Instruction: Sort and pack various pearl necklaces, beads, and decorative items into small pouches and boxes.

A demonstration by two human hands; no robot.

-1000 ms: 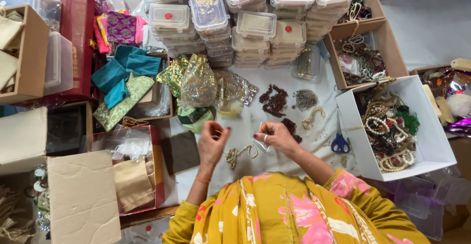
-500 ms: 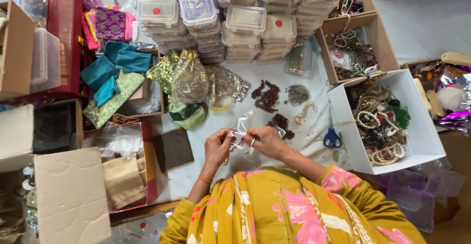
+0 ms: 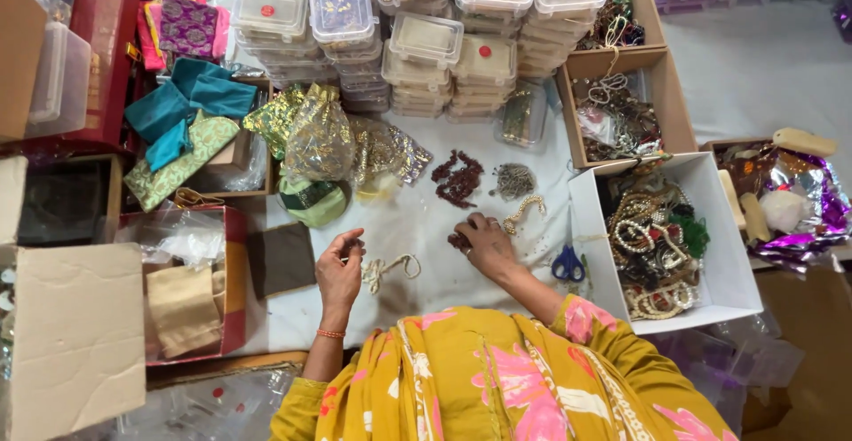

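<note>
White cloth (image 3: 417, 219): I see R hand (image 3: 484, 244) fingertips closed on dark bead pile (image 3: 459, 240); cream cord (image 3: 388, 270) lies crosswise beside L hand (image 3: 340, 268), loosely curled, empty.

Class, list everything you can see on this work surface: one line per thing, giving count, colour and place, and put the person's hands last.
cream cord: one, cream, between the hands
dark red bead pile: one, dark red, centre of the white sheet
pearl strand: one, cream, just beyond the right hand
scissors: one pair, blue handles, beside the white box
white box: one, white, right, full of necklaces
clear plastic boxes: many, clear, stacked at the far edge
teal cloth pouches: several, teal, far left
left hand: fingers pinched, beside the cord
right hand: down on small dark beads
</note>
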